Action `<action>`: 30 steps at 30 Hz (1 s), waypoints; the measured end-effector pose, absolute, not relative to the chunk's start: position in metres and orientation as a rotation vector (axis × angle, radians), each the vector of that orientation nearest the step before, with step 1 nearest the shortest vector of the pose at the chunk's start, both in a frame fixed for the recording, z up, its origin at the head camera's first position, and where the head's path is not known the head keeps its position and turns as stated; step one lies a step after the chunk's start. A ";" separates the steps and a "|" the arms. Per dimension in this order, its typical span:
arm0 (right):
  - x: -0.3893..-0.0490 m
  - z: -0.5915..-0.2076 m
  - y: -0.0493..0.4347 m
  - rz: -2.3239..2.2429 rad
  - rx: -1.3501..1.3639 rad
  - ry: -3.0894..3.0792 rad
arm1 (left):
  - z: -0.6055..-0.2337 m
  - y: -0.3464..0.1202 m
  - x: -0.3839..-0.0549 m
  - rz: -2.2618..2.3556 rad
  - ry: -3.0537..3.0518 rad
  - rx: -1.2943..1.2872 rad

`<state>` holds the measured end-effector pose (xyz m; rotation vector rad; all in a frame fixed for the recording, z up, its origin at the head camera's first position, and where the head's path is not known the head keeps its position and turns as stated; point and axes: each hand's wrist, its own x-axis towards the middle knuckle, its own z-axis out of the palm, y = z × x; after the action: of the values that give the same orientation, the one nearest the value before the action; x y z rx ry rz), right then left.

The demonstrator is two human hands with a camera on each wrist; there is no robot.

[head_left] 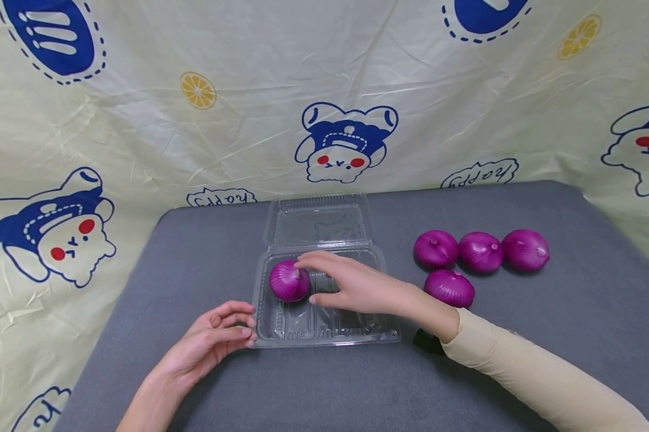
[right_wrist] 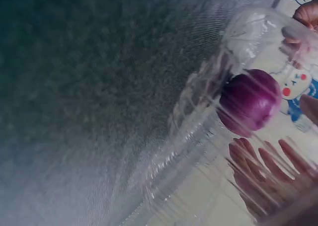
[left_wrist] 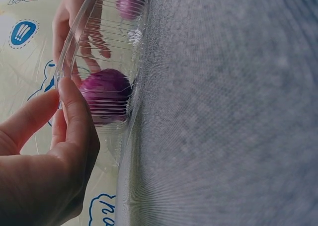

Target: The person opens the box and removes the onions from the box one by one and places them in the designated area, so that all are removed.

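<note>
A clear plastic container [head_left: 324, 343] lies on the table with its hinged lid [head_left: 320, 221] folded back. One purple onion [head_left: 288, 282] sits inside at the left. My left hand [head_left: 208, 342] pinches the container's left rim near the front corner; thumb and fingertip meet at that rim in the left wrist view. Over the container, my right hand [head_left: 357, 285] has its fingers extended and thumb apart beside the onion, holding nothing. Through the clear wall, the right wrist view shows the onion [right_wrist: 250, 103] near the spread fingers [right_wrist: 268, 161]; whether they touch it I cannot tell.
Several more purple onions stand grouped on the right, three in a row with the middle one [head_left: 481, 252], and another onion [head_left: 450, 288] in front beside my right forearm. A dark object [head_left: 427, 342] shows under the right wrist. A printed curtain [head_left: 249, 138] hangs behind the grey table [head_left: 206, 258].
</note>
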<state>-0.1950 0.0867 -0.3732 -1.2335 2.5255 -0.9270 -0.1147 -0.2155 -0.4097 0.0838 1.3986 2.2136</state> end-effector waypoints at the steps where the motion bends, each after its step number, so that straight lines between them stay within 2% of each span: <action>1: -0.197 -0.374 0.085 -0.922 -1.230 2.523 | -0.410 -0.216 -0.115 2.213 1.398 0.085; 14: -0.205 -0.387 0.067 -0.894 -1.243 2.469 | -0.409 -0.215 -0.115 2.197 1.408 0.076; 30: -0.199 -0.393 0.053 -0.778 -1.265 2.410 | -0.409 -0.216 -0.114 2.202 1.397 0.091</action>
<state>-0.1992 0.0534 -0.3926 -1.2648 2.4102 -0.7777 -0.1145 -0.2163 -0.4091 0.0912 1.3966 2.2022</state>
